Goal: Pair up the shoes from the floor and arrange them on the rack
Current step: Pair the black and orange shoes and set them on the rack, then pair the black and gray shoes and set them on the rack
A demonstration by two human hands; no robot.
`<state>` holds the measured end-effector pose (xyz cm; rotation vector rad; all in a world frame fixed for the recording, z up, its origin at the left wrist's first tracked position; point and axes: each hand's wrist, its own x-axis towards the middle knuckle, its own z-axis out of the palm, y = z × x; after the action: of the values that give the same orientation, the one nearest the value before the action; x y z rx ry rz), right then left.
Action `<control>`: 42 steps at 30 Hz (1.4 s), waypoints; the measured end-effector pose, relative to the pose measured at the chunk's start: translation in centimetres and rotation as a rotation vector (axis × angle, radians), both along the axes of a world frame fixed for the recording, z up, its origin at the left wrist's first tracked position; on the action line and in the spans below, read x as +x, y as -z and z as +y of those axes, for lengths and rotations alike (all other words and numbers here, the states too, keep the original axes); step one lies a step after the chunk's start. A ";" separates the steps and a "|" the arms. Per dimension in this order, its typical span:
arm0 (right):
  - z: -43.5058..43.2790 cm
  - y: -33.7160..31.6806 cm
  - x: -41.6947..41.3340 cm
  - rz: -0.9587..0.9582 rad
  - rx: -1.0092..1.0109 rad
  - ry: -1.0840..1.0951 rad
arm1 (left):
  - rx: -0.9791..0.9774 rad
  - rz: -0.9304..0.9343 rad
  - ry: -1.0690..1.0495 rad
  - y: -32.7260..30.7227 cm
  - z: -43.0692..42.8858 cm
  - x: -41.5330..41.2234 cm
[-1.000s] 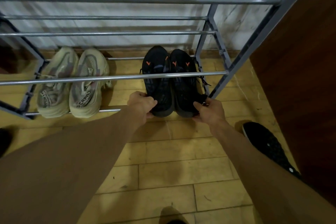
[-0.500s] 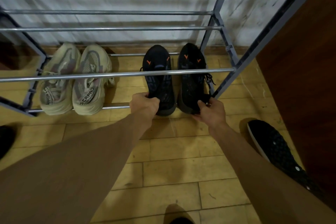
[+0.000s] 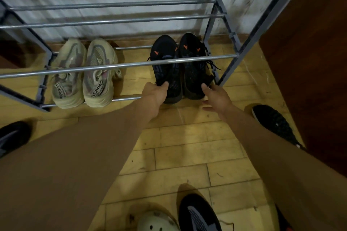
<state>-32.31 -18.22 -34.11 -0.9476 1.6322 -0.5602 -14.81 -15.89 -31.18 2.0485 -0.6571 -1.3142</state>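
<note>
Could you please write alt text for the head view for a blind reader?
A left hand grips and a right hand touches the heels of two black shoes low on a metal rack, beside a beige pair. Other shoes lie on the floor.

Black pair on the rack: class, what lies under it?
Two bottom rails run under the black pair, above yellow floor. Their contact with the soles is hidden by the shoes and left hand.

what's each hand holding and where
Left hand grips the left black shoe by its heel; right hand just touches the heel of the right black shoe.
</note>
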 end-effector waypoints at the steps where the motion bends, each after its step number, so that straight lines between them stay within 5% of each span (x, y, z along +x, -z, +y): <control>1: 0.9 -0.4 -0.2 0.026 -0.011 0.003 | 0.011 -0.018 -0.001 -0.5 0.8 -0.1; 6: 8.0 -2.0 -3.2 0.195 0.069 -0.123 | 0.160 -0.145 0.253 -3.9 7.3 -1.5; 10: 14.3 -4.2 -7.0 0.236 0.186 -0.197 | 0.125 -0.113 0.491 -8.5 12.1 -4.1; 16: 22.3 -7.3 -10.1 0.097 0.234 -0.225 | -0.058 -0.359 1.073 -13.9 18.9 -8.5; 21: 28.7 -6.4 -9.8 0.232 0.247 -0.284 | -0.040 -0.332 1.355 -14.6 24.6 -11.2; 28: 37.5 -2.2 -10.0 0.297 0.363 -0.196 | 0.007 -0.307 1.256 -15.6 26.8 -9.0; 31: 39.7 -1.5 -9.7 0.283 0.370 -0.341 | -0.013 -0.326 1.192 -14.8 27.0 -8.4; 37: 40.4 0.1 -8.7 0.595 0.311 -0.591 | 0.147 -0.361 1.315 -13.1 28.6 -8.2; 42: 39.4 0.0 -10.3 0.571 0.302 -0.600 | 0.112 -0.146 1.225 -13.7 28.1 -9.7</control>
<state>-42.56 21.15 -34.08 -1.3620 1.7300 0.3930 -24.52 12.18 -17.51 1.7984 -2.1438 -1.8046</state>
